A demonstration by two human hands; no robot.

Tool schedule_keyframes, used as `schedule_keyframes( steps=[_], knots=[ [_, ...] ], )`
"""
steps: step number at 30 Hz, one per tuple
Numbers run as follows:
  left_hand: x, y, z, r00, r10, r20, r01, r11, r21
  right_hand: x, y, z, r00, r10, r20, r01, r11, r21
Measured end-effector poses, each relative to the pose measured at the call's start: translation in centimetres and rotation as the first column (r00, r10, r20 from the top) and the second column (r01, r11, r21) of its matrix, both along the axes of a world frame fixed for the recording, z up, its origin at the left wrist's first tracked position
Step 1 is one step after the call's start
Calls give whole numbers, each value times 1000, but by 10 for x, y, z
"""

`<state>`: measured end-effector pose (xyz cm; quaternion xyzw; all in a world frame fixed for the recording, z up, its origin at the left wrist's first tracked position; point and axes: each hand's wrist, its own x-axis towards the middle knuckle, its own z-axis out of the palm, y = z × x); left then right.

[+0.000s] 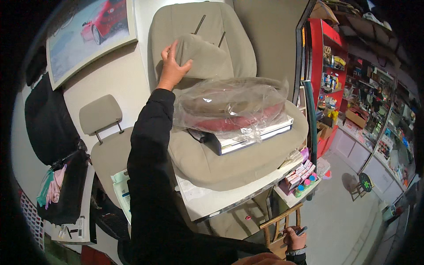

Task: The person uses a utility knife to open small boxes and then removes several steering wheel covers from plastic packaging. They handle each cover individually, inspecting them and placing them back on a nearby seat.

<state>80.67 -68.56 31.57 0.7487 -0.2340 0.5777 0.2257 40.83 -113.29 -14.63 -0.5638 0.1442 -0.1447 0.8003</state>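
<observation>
One left hand [173, 66], fingers spread on the headrest [205, 57] at 12 o'clock; tugging could topple the plastic-wrapped bundle [232, 106] off the seat cushion [212, 163]. Right hand [295, 238] grips a pen [301, 230].

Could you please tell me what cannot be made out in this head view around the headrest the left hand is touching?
- Left hand: its palm on the beige headrest is hidden by the hand's own back.
- Right hand: low in the picture, small; the dark thin thing it holds is too small to identify.
- Plastic bag: crinkled film blurs the red and beige contents.
- Seat cushion: its left part is hidden by the black sleeve.
</observation>
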Motion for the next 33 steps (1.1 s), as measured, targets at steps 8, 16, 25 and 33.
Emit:
schedule_keyframes(
  steps=[8,16,25,33],
  knots=[
    [28,28,-21,971,38,-236,-62,994,-94,15,5,-26,1000,-11,2,11,998,-58],
    [34,27,-38,657,241,-714,-208,969,135,21,26,-6,999,36,-16,-36,999,1],
    [5,52,-56,737,-50,-674,-81,984,-161,51,28,76,990,132,-59,-142,964,-225],
    [-171,6,-84,927,-369,-60,312,853,-419,97,58,164,869,430,246,-342,880,-329]
  ],
)
